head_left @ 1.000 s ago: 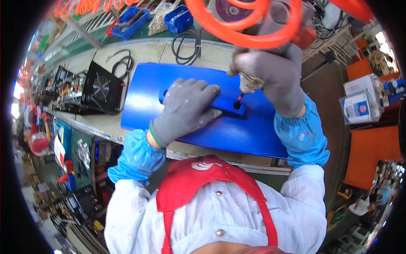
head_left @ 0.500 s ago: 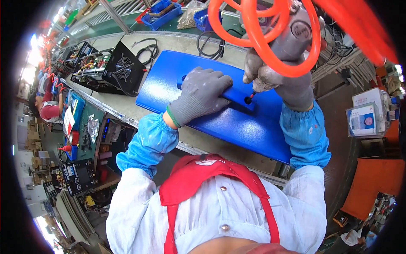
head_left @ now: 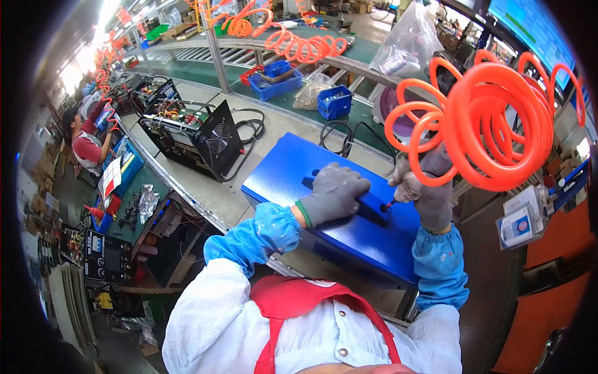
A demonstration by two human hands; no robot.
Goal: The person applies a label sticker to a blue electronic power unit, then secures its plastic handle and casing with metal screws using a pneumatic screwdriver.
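Blue and glossy, the case [head_left: 279,173] lies on the bench [head_left: 194,192] before the person. The gloved left hand [head_left: 336,194] curls its fingers together over the handle [head_left: 374,202]. The gloved right hand [head_left: 431,201] has its fingers clamped on a driver [head_left: 438,160], partly behind orange hose [head_left: 492,124], its bit [head_left: 390,204] at the handle's right-end hole.

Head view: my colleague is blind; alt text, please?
A gloved left hand curls over the handle of a blue case; the gloved right hand holds a tool at a hole near the handle's end. A coiled orange hose hangs close by.
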